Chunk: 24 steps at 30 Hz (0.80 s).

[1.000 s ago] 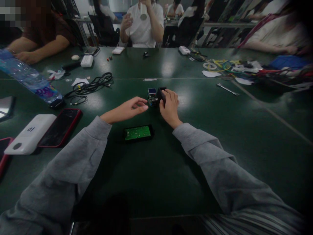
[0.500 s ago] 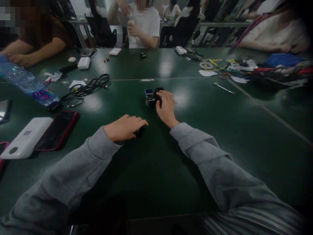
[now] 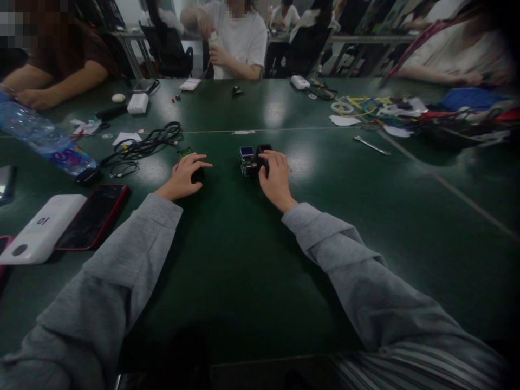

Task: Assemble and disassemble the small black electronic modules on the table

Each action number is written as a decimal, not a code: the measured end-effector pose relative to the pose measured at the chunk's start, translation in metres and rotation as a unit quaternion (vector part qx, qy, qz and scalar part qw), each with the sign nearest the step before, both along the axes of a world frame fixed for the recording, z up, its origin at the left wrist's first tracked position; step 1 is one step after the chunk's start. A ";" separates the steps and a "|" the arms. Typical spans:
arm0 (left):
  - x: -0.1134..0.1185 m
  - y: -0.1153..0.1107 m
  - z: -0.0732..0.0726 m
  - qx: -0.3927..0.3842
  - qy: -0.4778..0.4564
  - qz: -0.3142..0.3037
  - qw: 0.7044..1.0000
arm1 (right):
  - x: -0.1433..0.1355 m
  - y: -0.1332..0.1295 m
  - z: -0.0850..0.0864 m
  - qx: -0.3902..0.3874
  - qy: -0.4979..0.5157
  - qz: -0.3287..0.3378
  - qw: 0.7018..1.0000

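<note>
Fingers spread, my left hand (image 3: 187,176) is low over the table, left of centre. A small green circuit board (image 3: 184,153) shows just past its knuckles, partly covered by the hand; I cannot tell if they touch. A dark patch lies under the fingertips, too dim to make out. My right hand (image 3: 277,176) has its fingers and thumb curled around a small black box (image 3: 264,148), whose near side is hidden. Touching or very close to the box on its left stands a small electronic module with a square screen (image 3: 246,152).
Left are a plastic bottle (image 3: 44,141), black cables (image 3: 156,140), a white power bank (image 3: 44,227) and a red-edged phone (image 3: 95,216). A wrench (image 3: 371,145) and a tangle of wires (image 3: 377,108) lie right. Several people sit beyond the green table (image 3: 260,271).
My left hand has moved forward and left, away from the table's middle. The green circuit board now shows beside it, where bare table was visible. My right hand stays on the black box.
</note>
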<state>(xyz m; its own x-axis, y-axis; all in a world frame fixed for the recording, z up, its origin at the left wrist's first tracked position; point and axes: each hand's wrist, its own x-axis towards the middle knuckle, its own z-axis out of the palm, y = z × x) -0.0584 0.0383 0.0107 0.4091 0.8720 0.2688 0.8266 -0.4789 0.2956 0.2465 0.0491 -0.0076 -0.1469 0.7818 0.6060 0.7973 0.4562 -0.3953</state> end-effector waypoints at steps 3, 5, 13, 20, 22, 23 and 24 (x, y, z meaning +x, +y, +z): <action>0.002 0.001 -0.008 0.022 -0.039 0.037 0.998 | 0.000 0.001 -0.001 -0.001 -0.009 -0.004 1.000; 0.007 -0.001 -0.013 0.062 -0.043 0.079 0.994 | 0.000 0.002 -0.002 -0.001 -0.012 -0.003 1.000; 0.016 -0.008 -0.018 0.124 -0.011 0.103 0.987 | 0.000 0.002 -0.001 -0.004 -0.006 0.000 1.000; 0.019 -0.013 -0.010 0.112 -0.015 0.041 0.993 | -0.001 0.002 0.000 -0.002 -0.008 -0.002 1.000; 0.023 -0.015 -0.008 0.114 -0.019 0.011 0.993 | -0.001 0.002 -0.001 0.004 -0.006 -0.001 1.000; 0.024 -0.016 -0.008 0.118 -0.022 0.006 0.993 | -0.001 0.002 -0.001 0.007 -0.004 0.000 1.000; 0.025 -0.017 -0.008 0.125 -0.026 0.010 0.992 | -0.001 0.002 -0.001 0.010 -0.002 0.002 1.000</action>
<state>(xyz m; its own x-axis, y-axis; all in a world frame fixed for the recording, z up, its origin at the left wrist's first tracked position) -0.0332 0.0213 0.0027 0.3720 0.7838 0.4972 0.8236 -0.5258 0.2127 0.2458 0.0515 -0.0088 -0.1520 0.7685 0.6216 0.7972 0.4671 -0.3826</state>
